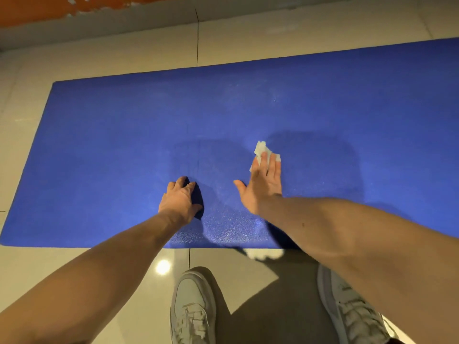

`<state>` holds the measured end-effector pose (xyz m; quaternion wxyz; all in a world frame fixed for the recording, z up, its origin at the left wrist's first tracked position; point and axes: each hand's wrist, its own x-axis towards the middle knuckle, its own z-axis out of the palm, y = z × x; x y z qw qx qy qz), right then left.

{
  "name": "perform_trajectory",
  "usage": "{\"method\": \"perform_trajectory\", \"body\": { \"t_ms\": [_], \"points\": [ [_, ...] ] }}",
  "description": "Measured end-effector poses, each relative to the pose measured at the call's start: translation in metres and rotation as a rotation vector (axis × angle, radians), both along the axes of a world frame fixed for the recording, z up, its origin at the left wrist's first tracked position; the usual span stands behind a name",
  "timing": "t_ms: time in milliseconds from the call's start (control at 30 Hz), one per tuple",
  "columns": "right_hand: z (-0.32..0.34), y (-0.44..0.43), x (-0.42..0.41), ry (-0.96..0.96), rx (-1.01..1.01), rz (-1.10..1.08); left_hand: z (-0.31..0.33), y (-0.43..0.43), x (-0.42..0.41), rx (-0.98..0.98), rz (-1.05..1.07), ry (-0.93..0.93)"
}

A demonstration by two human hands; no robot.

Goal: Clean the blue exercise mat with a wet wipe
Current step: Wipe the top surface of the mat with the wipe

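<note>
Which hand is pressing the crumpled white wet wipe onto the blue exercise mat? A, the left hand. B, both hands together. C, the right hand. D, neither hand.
C: the right hand lies with straight fingers on the crumpled white wet wipe, while the left hand rests with curled fingers on a bare part of the blue exercise mat.

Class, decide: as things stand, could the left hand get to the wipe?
Probably yes: only bare mat lies between the left hand and the wipe, though the right hand presses flat on it.
</note>
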<state>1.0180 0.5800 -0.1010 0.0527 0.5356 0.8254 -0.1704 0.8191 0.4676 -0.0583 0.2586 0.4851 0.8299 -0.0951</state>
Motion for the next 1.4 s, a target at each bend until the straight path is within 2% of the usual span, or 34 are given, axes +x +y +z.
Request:
{"method": "perform_trajectory", "body": {
  "t_ms": [67,167,233,300,333,433,533,600,667,800,900,933,1000,1033,1133,1200,1233,1300,1400],
  "points": [
    [0.004,-0.032,-0.013,0.042,0.006,0.091,0.000,-0.004,0.003,-0.002,-0.016,0.002],
    [-0.001,-0.082,-0.016,0.004,0.023,0.412,0.000,-0.009,0.006,-0.006,-0.041,0.022],
    [-0.005,-0.089,-0.011,-0.040,0.069,0.560,0.000,-0.012,0.008,-0.015,-0.056,0.045],
    [-0.007,-0.077,-0.002,-0.081,0.124,0.616,0.000,-0.015,0.010,-0.019,-0.065,0.051],
    [-0.008,-0.066,0.005,-0.098,0.148,0.617,0.000,-0.016,0.012,-0.020,-0.070,0.050],
    [-0.005,-0.032,0.036,0.055,0.020,0.281,0.001,-0.020,0.016,-0.021,-0.080,0.042],
    [0.001,-0.025,0.042,-0.138,0.001,0.129,0.003,-0.024,0.019,-0.031,-0.089,0.032],
    [0.007,-0.040,0.025,-0.157,-0.003,0.077,0.002,-0.028,0.020,-0.030,-0.093,0.029],
    [0.007,-0.068,0.008,-0.116,-0.002,0.161,0.001,-0.031,0.019,-0.034,-0.095,0.033],
    [0.003,-0.121,0.004,-0.130,0.079,0.543,-0.001,-0.035,0.019,-0.032,-0.109,0.043],
    [-0.003,-0.114,0.020,-0.078,0.131,0.667,-0.002,-0.037,0.021,-0.029,-0.113,0.042],
    [-0.004,-0.103,0.027,-0.044,0.122,0.659,-0.002,-0.037,0.022,-0.029,-0.114,0.041],
    [-0.005,-0.076,0.043,0.096,0.024,0.441,-0.001,-0.038,0.023,-0.029,-0.109,0.029],
    [-0.004,-0.063,0.053,0.098,-0.011,0.329,-0.001,-0.039,0.024,-0.028,-0.105,0.023],
    [0.000,-0.051,0.065,-0.152,-0.009,0.102,0.000,-0.044,0.029,-0.013,-0.102,0.017],
    [0.002,-0.066,0.058,-0.099,-0.052,0.033,0.000,-0.046,0.031,-0.020,-0.107,0.022],
    [0.004,-0.080,0.053,-0.013,-0.078,0.031,0.000,-0.047,0.032,-0.028,-0.111,0.026],
    [0.006,-0.110,0.045,0.042,-0.075,0.139,-0.001,-0.049,0.033,-0.036,-0.113,0.029],
    [0.009,-0.142,0.045,-0.124,0.079,0.506,-0.001,-0.050,0.036,-0.041,-0.116,0.036]
  ]
}}
